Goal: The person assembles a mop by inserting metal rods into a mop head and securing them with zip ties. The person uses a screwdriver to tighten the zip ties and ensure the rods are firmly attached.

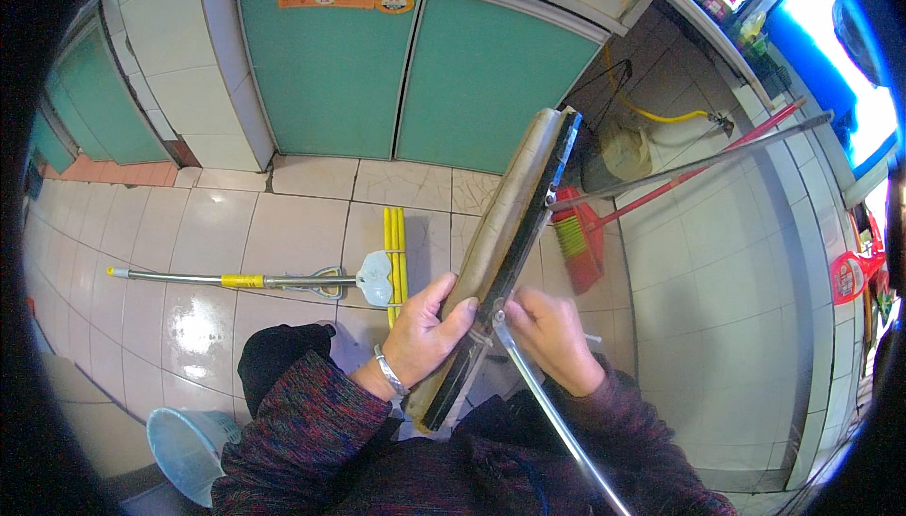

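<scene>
A worn sponge mop head, long and beige with a black backing strip and metal fittings, lies tilted across the space before me. My left hand grips its lower half from the side, thumb on top. From a joint on the strip a silver metal handle runs down toward my lap. My right hand, slightly blurred, is closed beside that joint. What its fingers pinch is hidden, though a small pale end sticks out past the hand. A flat grey bar stretches from the upper head to the right.
On the tiled floor lies another mop with yellow rollers. A red broom leans at the right, near a bucket and yellow hose. A pale blue bucket stands at my left. Green cabinet doors are ahead.
</scene>
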{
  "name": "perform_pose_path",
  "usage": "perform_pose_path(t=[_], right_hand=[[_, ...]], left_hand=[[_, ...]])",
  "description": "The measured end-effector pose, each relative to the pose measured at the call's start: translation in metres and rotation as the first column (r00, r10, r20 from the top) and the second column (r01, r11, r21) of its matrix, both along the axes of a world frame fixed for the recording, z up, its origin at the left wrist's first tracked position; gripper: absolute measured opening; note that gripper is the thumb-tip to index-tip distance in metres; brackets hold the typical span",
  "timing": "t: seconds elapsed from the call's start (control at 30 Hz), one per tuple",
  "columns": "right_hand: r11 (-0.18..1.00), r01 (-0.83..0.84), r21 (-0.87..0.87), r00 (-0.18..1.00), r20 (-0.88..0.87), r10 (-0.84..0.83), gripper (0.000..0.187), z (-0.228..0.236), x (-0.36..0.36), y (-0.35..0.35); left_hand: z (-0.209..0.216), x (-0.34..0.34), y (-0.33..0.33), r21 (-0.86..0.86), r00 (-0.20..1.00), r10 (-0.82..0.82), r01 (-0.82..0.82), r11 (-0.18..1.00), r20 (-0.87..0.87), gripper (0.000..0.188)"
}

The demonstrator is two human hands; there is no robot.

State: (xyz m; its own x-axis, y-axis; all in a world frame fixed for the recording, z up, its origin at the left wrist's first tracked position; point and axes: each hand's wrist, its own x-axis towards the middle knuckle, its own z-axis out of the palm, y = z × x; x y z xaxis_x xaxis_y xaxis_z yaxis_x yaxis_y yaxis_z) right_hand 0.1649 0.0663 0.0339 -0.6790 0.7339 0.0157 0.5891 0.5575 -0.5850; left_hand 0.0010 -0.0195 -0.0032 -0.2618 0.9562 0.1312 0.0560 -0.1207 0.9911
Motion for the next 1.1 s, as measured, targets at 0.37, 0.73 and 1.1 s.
perform_pose_path(t=[0.37, 0.73, 1.1], right_hand=[[0.896, -0.175, -0.409, 0.961, -0.270, 0.064, 0.016, 0.014, 0.000, -0.006], [0.997, -0.017, 0.073, 0.987, -0.157, 0.029, 0.008, 0.003, -0.005, -0.021], [0.990, -0.023, 0.139, 0.972, -0.227, 0.054, 0.009, 0.004, -0.007, -0.019]], left_hand=[[0.001, -0.001, -0.003, 0.001, 0.999, 0.008, -0.008, 1.000, 0.049, 0.017], [-0.003, 0.003, -0.002, -0.003, 1.000, -0.012, 0.012, 1.000, -0.025, 0.019], [0.007, -0.002, 0.000, -0.022, 1.000, -0.005, 0.005, 1.000, 0.019, 0.019]])
